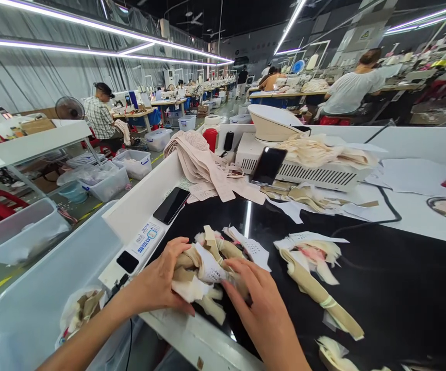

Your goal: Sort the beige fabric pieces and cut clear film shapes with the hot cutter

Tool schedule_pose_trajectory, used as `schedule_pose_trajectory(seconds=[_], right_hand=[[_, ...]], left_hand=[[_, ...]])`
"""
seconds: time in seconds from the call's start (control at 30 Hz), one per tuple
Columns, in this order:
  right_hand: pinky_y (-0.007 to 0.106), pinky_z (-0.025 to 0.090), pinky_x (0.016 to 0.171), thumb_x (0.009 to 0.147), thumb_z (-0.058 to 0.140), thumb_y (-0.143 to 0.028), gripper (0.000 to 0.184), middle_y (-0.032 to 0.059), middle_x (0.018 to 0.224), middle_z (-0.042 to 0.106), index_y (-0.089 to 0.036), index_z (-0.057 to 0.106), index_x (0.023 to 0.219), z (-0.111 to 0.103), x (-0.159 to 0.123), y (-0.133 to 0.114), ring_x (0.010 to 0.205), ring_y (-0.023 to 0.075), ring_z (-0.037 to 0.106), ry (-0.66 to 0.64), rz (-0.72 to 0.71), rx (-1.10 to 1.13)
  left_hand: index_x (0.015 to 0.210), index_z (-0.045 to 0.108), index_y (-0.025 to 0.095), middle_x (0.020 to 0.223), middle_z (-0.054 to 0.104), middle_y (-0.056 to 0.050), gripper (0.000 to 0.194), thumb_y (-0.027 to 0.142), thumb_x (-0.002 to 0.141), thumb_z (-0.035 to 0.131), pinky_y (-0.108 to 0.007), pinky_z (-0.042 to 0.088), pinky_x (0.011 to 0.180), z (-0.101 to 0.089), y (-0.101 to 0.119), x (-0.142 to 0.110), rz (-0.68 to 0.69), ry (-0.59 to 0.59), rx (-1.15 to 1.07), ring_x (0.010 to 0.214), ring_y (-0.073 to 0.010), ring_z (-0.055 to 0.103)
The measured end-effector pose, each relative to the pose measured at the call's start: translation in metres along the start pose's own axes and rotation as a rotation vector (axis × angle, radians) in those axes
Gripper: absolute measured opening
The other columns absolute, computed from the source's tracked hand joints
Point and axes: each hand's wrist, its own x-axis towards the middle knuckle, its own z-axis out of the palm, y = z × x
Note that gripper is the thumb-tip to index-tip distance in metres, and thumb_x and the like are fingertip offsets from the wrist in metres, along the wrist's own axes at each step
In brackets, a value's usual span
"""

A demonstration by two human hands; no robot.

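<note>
A bundle of beige and cream fabric pieces (186, 273) is between my two hands, low over the black table surface near its front edge. My left hand (163, 278) grips its left side, fingers over the top and thumb below. My right hand (259, 301) is closed on the right side, its fingertips and thumb at a printed white paper slip (210, 265) wrapped around the pieces. Just behind lies more fabric with another printed slip (255, 250). To the right, a tied beige fabric bundle (315, 288) rests on the black surface.
A black phone (171, 205) lies on the left ledge; another phone (269, 166) leans upright at the back. Pink fabric strips (207, 170) drape over the rear corner. A clear plastic bin (52, 288) stands left of the table. Part of another bundle (333, 355) shows at the front right.
</note>
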Motion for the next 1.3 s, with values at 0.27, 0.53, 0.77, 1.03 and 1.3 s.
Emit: schedule_pose_trajectory(seconds=[0.27, 0.53, 0.77, 1.03, 1.3], right_hand=[[0.034, 0.043, 0.087, 0.106, 0.042, -0.035, 0.026, 0.0024, 0.107, 0.069, -0.023, 0.060, 0.119, 0.002, -0.002, -0.024, 0.094, 0.0205, 0.063, -0.075, -0.302, -0.084], [0.035, 0.037, 0.084, 0.107, 0.034, -0.025, 0.029, 0.0025, 0.096, 0.071, -0.018, 0.061, 0.115, 0.017, -0.013, -0.021, 0.086, 0.0198, 0.063, -0.063, -0.339, -0.168], [0.030, 0.034, 0.092, 0.108, 0.030, -0.022, 0.033, 0.0008, 0.102, 0.069, -0.022, 0.062, 0.117, 0.017, -0.024, -0.008, 0.095, 0.0175, 0.059, -0.188, -0.342, -0.097], [0.029, 0.035, 0.080, 0.109, 0.029, -0.032, 0.042, -0.0012, 0.083, 0.065, -0.025, 0.068, 0.096, 0.020, -0.024, -0.027, 0.080, 0.0152, 0.055, -0.017, -0.242, -0.030], [0.030, 0.040, 0.070, 0.107, 0.034, -0.029, 0.034, -0.0014, 0.081, 0.063, -0.024, 0.066, 0.097, 0.029, -0.029, -0.033, 0.073, 0.0148, 0.055, 0.102, -0.235, -0.138]], left_hand=[[0.143, 0.027, 0.027, 0.155, 0.025, -0.018, 0.096, 0.028, 0.068, 0.087, -0.056, 0.030, 0.117, -0.015, 0.007, -0.018, -0.161, -0.015, -0.005, 0.146, -0.0354, 0.027], [0.110, 0.057, 0.025, 0.147, 0.038, -0.007, 0.026, 0.014, 0.087, 0.058, -0.040, 0.037, 0.113, -0.024, 0.006, -0.030, -0.240, -0.059, -0.091, 0.138, -0.0238, 0.040], [0.113, 0.060, 0.022, 0.134, 0.054, -0.008, 0.021, 0.033, 0.100, 0.048, -0.035, 0.045, 0.104, -0.018, -0.004, -0.029, -0.276, 0.130, -0.182, 0.124, -0.0217, 0.053], [0.117, 0.062, 0.023, 0.130, 0.060, -0.007, 0.028, 0.039, 0.099, 0.048, -0.031, 0.047, 0.104, -0.010, -0.006, -0.031, -0.290, 0.193, -0.144, 0.119, -0.0200, 0.058], [0.112, 0.064, 0.031, 0.134, 0.059, -0.002, 0.025, 0.044, 0.093, 0.054, -0.036, 0.054, 0.101, 0.013, -0.055, -0.043, -0.074, 0.241, 0.122, 0.123, -0.0244, 0.059]])
